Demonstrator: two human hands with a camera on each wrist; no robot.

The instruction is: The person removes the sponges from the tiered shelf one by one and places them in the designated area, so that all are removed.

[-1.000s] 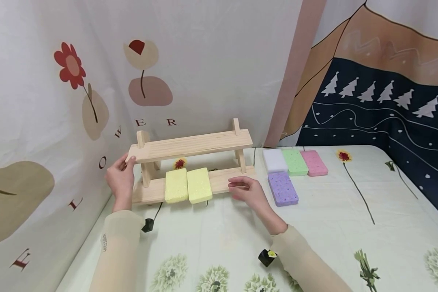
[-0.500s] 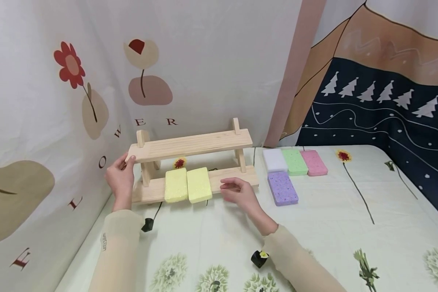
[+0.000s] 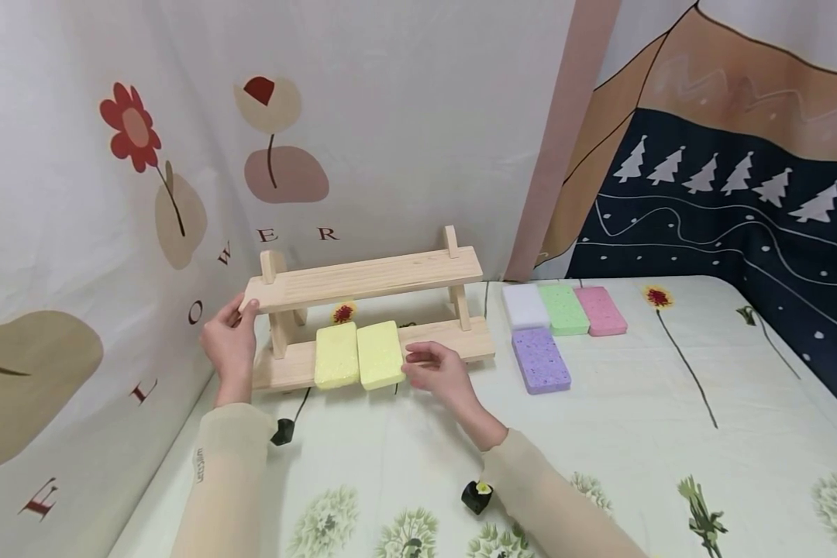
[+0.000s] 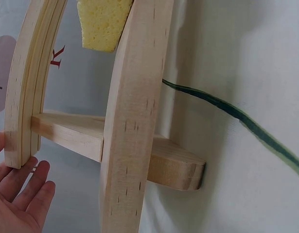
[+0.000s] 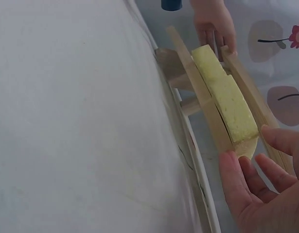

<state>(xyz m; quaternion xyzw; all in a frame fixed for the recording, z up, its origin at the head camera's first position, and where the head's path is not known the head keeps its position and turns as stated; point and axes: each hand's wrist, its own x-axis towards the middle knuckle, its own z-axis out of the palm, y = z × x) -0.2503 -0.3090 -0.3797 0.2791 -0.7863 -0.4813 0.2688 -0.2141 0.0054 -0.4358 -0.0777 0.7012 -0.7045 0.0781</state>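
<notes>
A two-tier wooden shelf (image 3: 363, 273) stands near the back cloth. My left hand (image 3: 230, 345) grips the left end of its upper board, thumb on the near side; in the left wrist view, fingers (image 4: 35, 187) come round the board's end. Two yellow sponges lie side by side on the lower board (image 3: 446, 338), overhanging its front edge: a left one (image 3: 336, 356) and a right one (image 3: 381, 355). My right hand (image 3: 441, 372) is beside the right sponge, fingers loosely bent and spread, tips right at its right edge. In the right wrist view its thumb and fingers (image 5: 232, 177) surround that end without closing.
Right of the shelf, a white sponge (image 3: 526, 307), a green sponge (image 3: 563, 310) and a pink sponge (image 3: 601, 311) lie in a row on the flower-print cloth (image 3: 642, 442). A purple sponge (image 3: 540, 360) lies in front of the white one. Printed curtains (image 3: 418, 116) rise behind.
My right hand has moved left along the lower board, from near its right end to the right yellow sponge's edge. The left hand, shelf and sponges have stayed put.
</notes>
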